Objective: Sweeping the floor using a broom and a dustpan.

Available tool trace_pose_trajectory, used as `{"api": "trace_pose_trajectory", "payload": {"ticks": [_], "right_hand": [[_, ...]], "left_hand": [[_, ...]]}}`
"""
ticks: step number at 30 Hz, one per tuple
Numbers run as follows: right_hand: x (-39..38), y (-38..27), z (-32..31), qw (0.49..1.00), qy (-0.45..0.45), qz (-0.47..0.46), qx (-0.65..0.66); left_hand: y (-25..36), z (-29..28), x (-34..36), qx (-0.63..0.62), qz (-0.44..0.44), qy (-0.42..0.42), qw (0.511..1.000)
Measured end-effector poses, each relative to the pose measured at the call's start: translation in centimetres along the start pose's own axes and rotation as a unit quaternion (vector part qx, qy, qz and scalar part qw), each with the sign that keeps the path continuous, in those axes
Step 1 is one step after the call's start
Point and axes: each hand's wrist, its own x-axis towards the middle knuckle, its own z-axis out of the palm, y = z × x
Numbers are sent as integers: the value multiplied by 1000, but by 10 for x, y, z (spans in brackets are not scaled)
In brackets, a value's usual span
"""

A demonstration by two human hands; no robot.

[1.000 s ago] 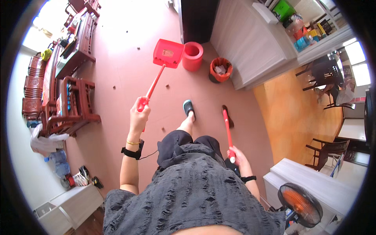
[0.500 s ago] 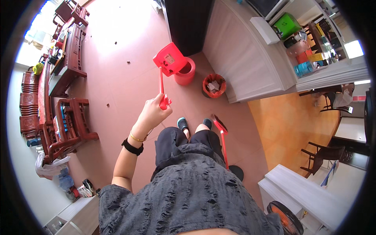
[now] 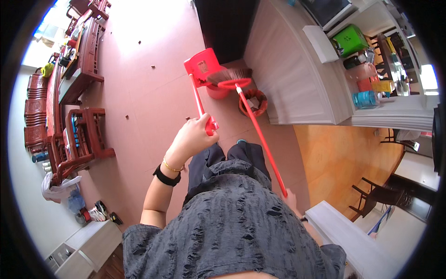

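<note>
My left hand is closed around the handle of a red long-handled dustpan, held out in front of me. The pan is tilted above a red bucket, hiding much of it. My right hand, low on my right, grips the end of a red broom. Its shaft runs forward and up, and the dark bristles overlap the pan's right edge; whether they touch I cannot tell. Beside the bucket, partly behind the broom, stands a bin with a red liner and pale paper inside.
Small dark bits lie scattered on the reddish tile floor. Carved wooden furniture lines the left. A pale counter and a dark panel stand ahead and right. A white cabinet is close on my right.
My right hand has come into view with the broom, whose head swung up from the floor beside my feet to the dustpan. My left hand and the dustpan's handle shifted slightly right.
</note>
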Motion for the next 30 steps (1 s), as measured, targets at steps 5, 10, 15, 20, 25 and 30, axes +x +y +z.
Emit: {"api": "trace_pose_trajectory", "payload": {"ticks": [5, 10, 15, 20, 25, 30], "right_hand": [[109, -49, -16, 996, 35, -82, -18], [162, -91, -34, 992, 49, -93, -69], [168, -108, -27, 993, 29, -31, -112], [154, -104, -12, 996, 32, -20, -79], [143, -91, -13, 995, 51, 11, -80], [130, -83, -19, 994, 92, -16, -65]], "left_hand": [[19, 10, 8, 36, -17, -30, 999], [21, 19, 4, 32, -28, -29, 999], [23, 32, -4, 64, -34, -36, 997], [23, 40, -10, 86, -39, -53, 994], [23, 43, -9, 79, -29, -54, 995], [30, 44, -8, 73, -30, -58, 995]]}}
